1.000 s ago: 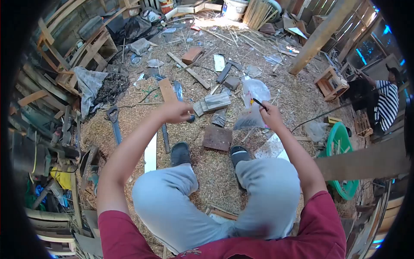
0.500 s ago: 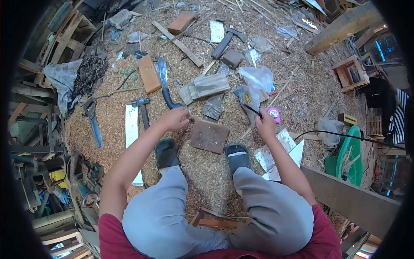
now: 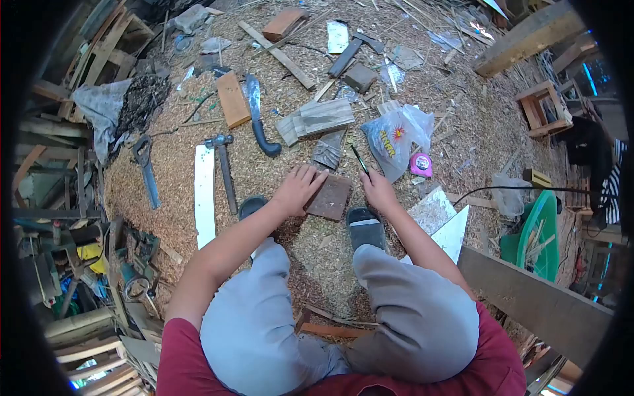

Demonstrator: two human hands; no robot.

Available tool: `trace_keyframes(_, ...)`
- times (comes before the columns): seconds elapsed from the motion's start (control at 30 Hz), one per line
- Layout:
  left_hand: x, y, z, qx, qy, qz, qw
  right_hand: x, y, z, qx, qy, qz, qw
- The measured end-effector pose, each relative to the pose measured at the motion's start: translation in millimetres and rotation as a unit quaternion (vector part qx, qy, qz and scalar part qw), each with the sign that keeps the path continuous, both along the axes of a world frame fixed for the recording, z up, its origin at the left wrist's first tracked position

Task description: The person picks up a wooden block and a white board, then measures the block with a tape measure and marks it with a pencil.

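Between my feet a brown rectangular wooden block [image 3: 332, 198] lies on the ground. My left hand [image 3: 298, 189] rests on its left edge, fingers spread. To the right of the block, my right hand [image 3: 379, 189] holds a thin dark pencil-like stick [image 3: 359, 160] pointing up and away. Beyond the block are a carved dark piece [image 3: 328, 149] and pale grooved wood pieces [image 3: 323, 119]. A printed plastic bag [image 3: 396, 140] and a pink tape measure [image 3: 421, 164] lie beyond my right hand.
A hammer [image 3: 224, 168], a curved blade [image 3: 256, 112] and a saw [image 3: 146, 173] lie left. An adze-like tool [image 3: 350, 53] lies at the back. White sheets [image 3: 449, 231], a green basin [image 3: 538, 241] and a beam [image 3: 535, 303] are right.
My left hand has moved right and down onto the brown block, its fingers now spread. My right hand has moved left with the dark stick. The plastic bag has shifted and shows more of its print.
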State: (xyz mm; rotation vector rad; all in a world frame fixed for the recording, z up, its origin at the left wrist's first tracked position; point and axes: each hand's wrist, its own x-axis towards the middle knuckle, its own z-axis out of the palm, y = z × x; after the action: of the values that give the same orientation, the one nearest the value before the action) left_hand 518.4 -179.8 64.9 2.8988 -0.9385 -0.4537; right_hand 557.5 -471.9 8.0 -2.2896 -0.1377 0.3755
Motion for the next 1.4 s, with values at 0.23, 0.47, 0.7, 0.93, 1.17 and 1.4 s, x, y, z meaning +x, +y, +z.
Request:
trace_keyframes(0.23, -32.9, 41.5, 14.6, -0.073, 0.053, 0.136, 0.987, -1.0, 21.9, -1.4, -0.037, 0.020, 0.045, 0.998)
trace_keyframes(0.47, -57.6, 83.6, -0.3, -0.038, 0.051, 0.185, 0.981, -8.5, 54.4, -20.0, -0.128, -0.002, -0.005, 0.992)
trace_keyframes(0.7, -53.2, 81.6, -11.9, -0.093, 0.048, 0.155, 0.982, -22.9, 39.3, -9.0, -0.126, -0.080, 0.028, 0.988)
trace_keyframes(0.93, -65.4, 115.8, -25.9, -0.206, 0.031, 0.246, 0.947, -10.9, 57.6, 19.6, -0.202, -0.155, 0.212, 0.944)
trace_keyframes(1.17, -96.3, 203.4, -24.1, -0.139, -0.052, 0.466, 0.872, 56.7, 102.8, 100.4, -0.235, -0.198, 0.439, 0.845)
trace_keyframes(1.4, -119.5, 201.8, -78.0, -0.001, -0.056, 0.584, 0.810, -2.2, 189.0, 61.9, -0.114, -0.157, 0.509, 0.839)
